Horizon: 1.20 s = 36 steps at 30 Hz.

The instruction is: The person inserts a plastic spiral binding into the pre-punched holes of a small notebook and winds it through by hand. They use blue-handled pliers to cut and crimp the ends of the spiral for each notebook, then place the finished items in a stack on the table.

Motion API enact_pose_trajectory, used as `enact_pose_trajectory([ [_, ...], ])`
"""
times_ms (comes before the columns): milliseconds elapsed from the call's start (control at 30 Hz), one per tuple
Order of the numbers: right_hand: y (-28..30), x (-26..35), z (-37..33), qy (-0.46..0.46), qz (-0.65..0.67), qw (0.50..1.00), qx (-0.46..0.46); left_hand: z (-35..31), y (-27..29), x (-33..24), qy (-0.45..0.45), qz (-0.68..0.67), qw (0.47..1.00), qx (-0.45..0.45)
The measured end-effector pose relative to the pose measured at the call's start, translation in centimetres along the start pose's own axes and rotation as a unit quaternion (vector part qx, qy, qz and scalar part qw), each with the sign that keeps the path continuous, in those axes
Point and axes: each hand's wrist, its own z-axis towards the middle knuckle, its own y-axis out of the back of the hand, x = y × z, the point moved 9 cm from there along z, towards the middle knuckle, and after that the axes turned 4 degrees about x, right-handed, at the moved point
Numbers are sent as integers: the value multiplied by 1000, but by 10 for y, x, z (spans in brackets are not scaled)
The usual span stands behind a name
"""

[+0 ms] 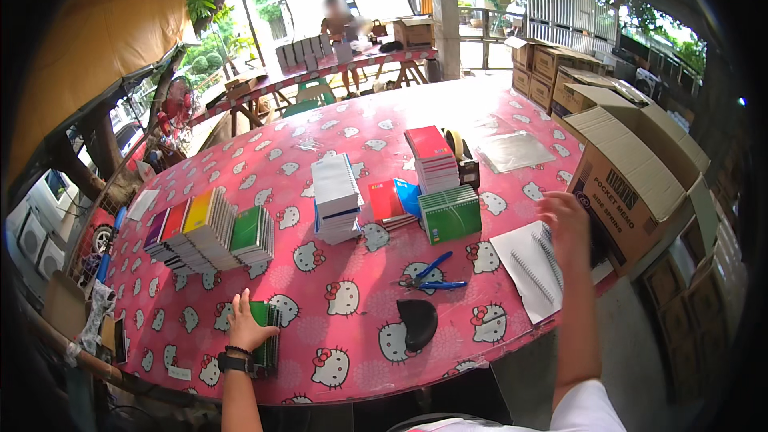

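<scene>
My left hand (250, 328) lies across a short stack of green spiral notebooks (262, 317) near the table's front edge, fingers along its left side and thumb over its right. My right hand (565, 226) is raised at the right, slightly blurred, fingers loosely apart, with nothing visible in it. Below it, several loose spiral wires (534, 274) lie on a white sheet (512, 260). Blue-handled pliers (440, 284) rest mid-table, with a black rounded object (418, 324) nearer to me. Beyond the left hand stand stacks of yellow-covered notebooks (198, 212) and green-covered notebooks (248, 228).
Farther in are a white-topped stack (334, 180), red notebooks (430, 142), green notebooks (450, 214) and a tape dispenser (466, 162). An open cardboard box (612, 200) borders the pink table (312, 368) at right. A person (340, 24) is at a far table.
</scene>
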Motion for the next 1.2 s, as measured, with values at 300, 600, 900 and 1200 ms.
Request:
enact_pose_trajectory([
  [300,-122,-116,50,212,-622,726,204,-61,53,-89,-252,9,934,-253],
  [600,-114,-146,77,205,-649,703,208,-128,3,-173,-325,-355,830,-282],
  [900,-204,-7,-45,209,-409,799,388,-151,25,-203,-245,-535,757,-283],
  [1200,-184,-47,-155,17,-251,898,360,-138,-72,-190,-254,-694,672,55],
])
